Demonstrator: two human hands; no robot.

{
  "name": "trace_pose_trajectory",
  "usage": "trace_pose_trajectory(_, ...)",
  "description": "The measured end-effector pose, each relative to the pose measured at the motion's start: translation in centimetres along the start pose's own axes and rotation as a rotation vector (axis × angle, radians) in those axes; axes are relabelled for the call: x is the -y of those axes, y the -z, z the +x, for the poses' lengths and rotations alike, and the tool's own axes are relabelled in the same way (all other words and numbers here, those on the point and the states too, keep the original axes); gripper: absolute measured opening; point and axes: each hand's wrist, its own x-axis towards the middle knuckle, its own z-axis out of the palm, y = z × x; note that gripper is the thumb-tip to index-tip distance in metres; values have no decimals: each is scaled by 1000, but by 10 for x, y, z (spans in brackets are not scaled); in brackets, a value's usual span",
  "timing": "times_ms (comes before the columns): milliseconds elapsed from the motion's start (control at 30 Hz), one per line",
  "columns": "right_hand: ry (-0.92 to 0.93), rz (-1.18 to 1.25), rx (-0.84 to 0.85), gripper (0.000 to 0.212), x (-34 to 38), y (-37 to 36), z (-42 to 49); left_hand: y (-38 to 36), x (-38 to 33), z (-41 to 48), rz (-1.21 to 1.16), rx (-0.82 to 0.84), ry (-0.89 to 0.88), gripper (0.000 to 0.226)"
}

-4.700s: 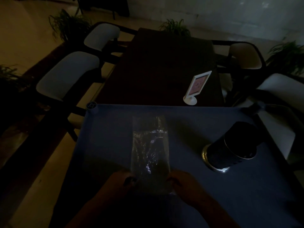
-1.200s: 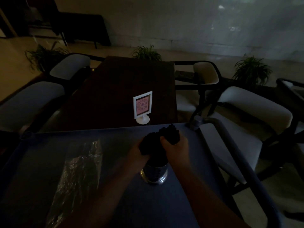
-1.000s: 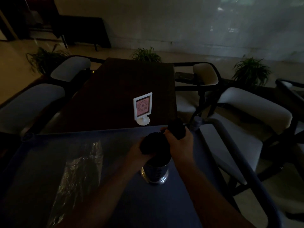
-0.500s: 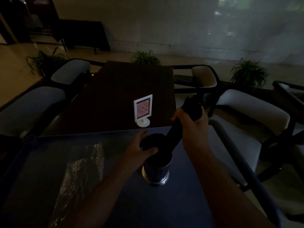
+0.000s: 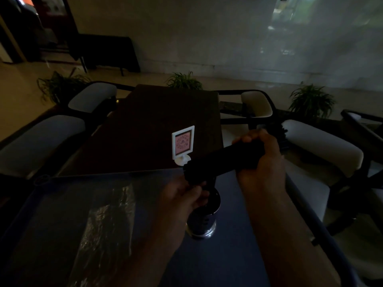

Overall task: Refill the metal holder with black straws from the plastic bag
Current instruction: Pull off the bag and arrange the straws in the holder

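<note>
The scene is very dim. A bundle of black straws (image 5: 219, 160) lies tilted, nearly level, above the metal holder (image 5: 202, 223), which stands upright on the blue table (image 5: 234, 255). My right hand (image 5: 262, 160) grips the bundle's upper right end. My left hand (image 5: 184, 198) sits at the holder's mouth, fingers curled around the bundle's lower left end; the holder's rim is hidden behind it. The clear plastic bag (image 5: 107, 222) lies flat on the table to the left.
A white card stand (image 5: 182, 143) sits on the dark wooden table (image 5: 149, 125) beyond. Cushioned chairs (image 5: 319, 146) flank both tables. The blue table's right edge rail (image 5: 323, 230) runs close to my right forearm. Potted plants line the floor behind.
My right hand has pulled the bundle of straws up and out of the holder, tipping it from steep to nearly level. My left hand has moved from the holder's top onto the bundle's lower end.
</note>
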Motion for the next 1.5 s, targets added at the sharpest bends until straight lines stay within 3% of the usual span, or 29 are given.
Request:
trace_pose_trajectory(100,-51,71,-86,6,-16,0,-10,-11,-2,-1,-115,179,75,32)
trace_pose_trajectory(200,-144,108,-164,4,-35,5,-20,-16,-10,0,-387,301,127,82)
trace_pose_trajectory(267,-216,76,-196,7,-46,9,-28,-17,-15,1,-496,325,94,88)
trace_pose_trajectory(333,-302,87,-230,14,-55,11,-36,-16,-19,2,-513,249,59,79)
trace_pose_trajectory(500,-448,165,-244,19,-69,10,-47,-8,-29,8,-586,152,-24,17)
trace_pose_trajectory(700,-508,138,-106,25,-76,18,-60,0,-42,16,-545,135,-52,13)
trace_pose_trajectory(833,-554,88,-122,26,-71,35,-64,5,-45,17,-446,157,-135,7)
trace_pose_trajectory(900,-524,-9,-92,39,-64,43,-62,10,-47,17,-383,134,-137,12)
trace_pose_trajectory(1033,-276,-744,171,43,-50,44,-61,11,-51,14,-145,134,-147,13)
trace_pose_trajectory(1133,-349,-999,331,45,-48,41,-65,6,-60,8,31,194,-226,13)
trace_pose_trajectory(1200,-384,-1007,375,51,-46,37,-67,3,-65,2,194,188,-279,9)
trace_pose_trajectory(1333,-219,-925,519,56,-37,26,-74,-4,-64,-7,371,56,-251,9)
trace_pose_trajectory(1433,-157,-909,529,38,-31,6,-78,-8,-64,-8,536,93,-246,20)
trace_pose_trajectory(1500,-145,-866,556,38,-27,-5,-79,-10,-66,-13,681,165,-323,28)
